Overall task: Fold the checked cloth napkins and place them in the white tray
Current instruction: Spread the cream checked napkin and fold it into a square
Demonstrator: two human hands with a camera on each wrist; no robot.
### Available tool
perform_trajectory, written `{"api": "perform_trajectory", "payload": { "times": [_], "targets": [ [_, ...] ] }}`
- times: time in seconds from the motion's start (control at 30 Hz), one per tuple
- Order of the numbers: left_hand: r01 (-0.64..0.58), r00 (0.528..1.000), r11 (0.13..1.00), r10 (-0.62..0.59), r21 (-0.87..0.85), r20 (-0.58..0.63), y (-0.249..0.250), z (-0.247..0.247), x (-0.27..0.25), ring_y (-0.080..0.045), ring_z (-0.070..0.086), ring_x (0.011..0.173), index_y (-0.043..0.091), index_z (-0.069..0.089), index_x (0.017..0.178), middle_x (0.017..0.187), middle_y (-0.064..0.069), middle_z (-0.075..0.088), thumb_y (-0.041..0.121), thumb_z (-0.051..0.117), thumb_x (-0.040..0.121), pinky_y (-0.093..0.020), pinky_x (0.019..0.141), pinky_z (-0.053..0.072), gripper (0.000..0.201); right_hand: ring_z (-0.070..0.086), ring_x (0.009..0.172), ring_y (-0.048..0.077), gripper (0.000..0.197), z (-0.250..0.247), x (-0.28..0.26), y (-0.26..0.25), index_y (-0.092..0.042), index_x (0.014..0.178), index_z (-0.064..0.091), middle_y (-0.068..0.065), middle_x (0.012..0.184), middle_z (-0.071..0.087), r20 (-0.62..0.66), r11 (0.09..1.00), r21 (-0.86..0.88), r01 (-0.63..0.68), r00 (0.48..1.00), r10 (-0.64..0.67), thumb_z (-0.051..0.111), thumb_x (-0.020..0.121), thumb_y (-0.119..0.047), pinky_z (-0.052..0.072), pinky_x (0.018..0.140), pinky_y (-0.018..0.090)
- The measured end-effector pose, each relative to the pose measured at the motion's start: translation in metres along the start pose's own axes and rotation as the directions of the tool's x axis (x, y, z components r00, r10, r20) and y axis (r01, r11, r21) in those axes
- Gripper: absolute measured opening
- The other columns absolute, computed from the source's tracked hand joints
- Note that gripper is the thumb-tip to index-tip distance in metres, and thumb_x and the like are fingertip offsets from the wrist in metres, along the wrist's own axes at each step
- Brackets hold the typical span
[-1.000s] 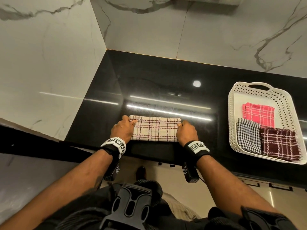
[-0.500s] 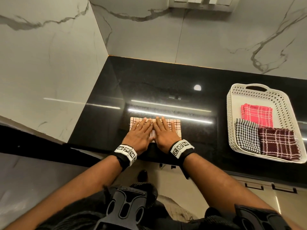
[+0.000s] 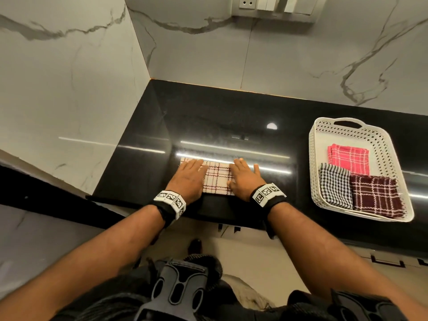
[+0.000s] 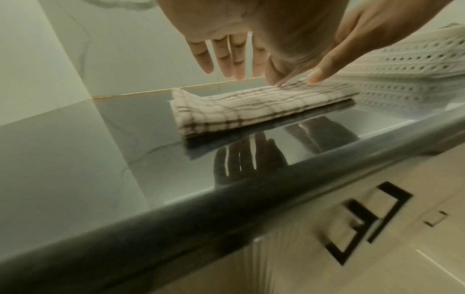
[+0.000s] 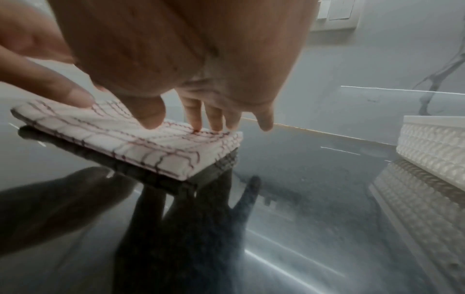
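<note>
On the black counter (image 3: 208, 117), near its front edge: cream checked napkin (image 3: 216, 180), folded.
You are pressing it flat with left hand (image 3: 188, 179) and right hand (image 3: 243, 179), fingers straight, one at each end; white tray (image 3: 313, 158) is sitting well apart to your right.

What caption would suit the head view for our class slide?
Both hands, left hand and right hand, flatten a folded cream checked napkin beside the white tray.
</note>
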State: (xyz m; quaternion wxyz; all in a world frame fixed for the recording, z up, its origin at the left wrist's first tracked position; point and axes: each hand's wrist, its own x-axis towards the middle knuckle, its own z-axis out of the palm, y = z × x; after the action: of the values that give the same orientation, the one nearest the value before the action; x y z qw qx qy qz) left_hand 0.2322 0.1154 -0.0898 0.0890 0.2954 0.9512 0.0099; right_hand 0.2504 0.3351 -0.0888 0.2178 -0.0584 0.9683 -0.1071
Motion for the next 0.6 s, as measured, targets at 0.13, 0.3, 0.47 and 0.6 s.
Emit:
{"api": "perform_trajectory", "payload": {
  "times": [0.13, 0.3, 0.47, 0.6],
  "targets": [
    [-0.139, 0.99, 0.99, 0.14, -0.037, 0.029, 0.023, 0.009, -0.006, -0.022, 0.044, 0.13, 0.029, 0.041, 0.145, 0.148, 0.001, 0.042, 0.033, 0.045, 0.097, -0.042, 0.11, 0.033, 0.048, 0.018, 0.149, 0.024, 0.054, 0.005, -0.014, 0.012, -0.023, 0.151, 0.033, 0.003, 0.163, 0.02, 0.0, 1.0, 0.011, -0.005, 1.0, 0.005, 0.041, 0.099, -0.036, 0.011, 0.117, 0.064],
    [-0.049, 0.991, 0.998, 0.045, 0.025, 0.13, 0.013, -0.001, 0.001, -0.021, 0.019, 0.149, 0.028, 0.027, 0.153, 0.163, 0.003, 0.022, 0.031, 0.046, 0.094, -0.046, 0.121, 0.012, 0.062, 0.049, 0.118, 0.028, 0.041, 0.003, -0.035, -0.005, -0.022, 0.129, 0.059, 0.008, 0.122, 0.053, 0.025, 0.999, 0.01, -0.042, 0.999, 0.042, 0.041, 0.096, -0.037, 0.032, 0.104, 0.053],
    [-0.149, 0.957, 0.987, 0.159, -0.06, 0.244, 0.016, 0.009, -0.017, -0.018, -0.003, 0.153, 0.02, 0.008, 0.159, 0.167, -0.001, -0.001, 0.048, 0.055, 0.086, -0.043, 0.124, -0.002, 0.091, 0.035, 0.138, 0.024, 0.055, 0.01, -0.04, -0.015, -0.023, 0.14, 0.05, 0.003, 0.145, 0.042, -0.141, 0.989, 0.042, 0.145, 0.98, -0.138, 0.057, 0.091, -0.047, 0.028, 0.114, 0.054],
    [-0.187, 0.949, 0.981, 0.169, 0.045, 0.268, 0.019, 0.037, -0.04, -0.016, -0.019, 0.149, 0.016, -0.014, 0.157, 0.161, -0.001, -0.024, 0.077, 0.054, 0.077, -0.045, 0.123, -0.01, 0.121, -0.009, 0.153, 0.019, 0.117, 0.033, -0.046, -0.006, -0.02, 0.159, -0.001, -0.001, 0.167, -0.009, 0.14, 0.971, -0.057, 0.234, 0.965, -0.224, 0.073, 0.076, -0.059, -0.002, 0.121, 0.059]
  ]
}}
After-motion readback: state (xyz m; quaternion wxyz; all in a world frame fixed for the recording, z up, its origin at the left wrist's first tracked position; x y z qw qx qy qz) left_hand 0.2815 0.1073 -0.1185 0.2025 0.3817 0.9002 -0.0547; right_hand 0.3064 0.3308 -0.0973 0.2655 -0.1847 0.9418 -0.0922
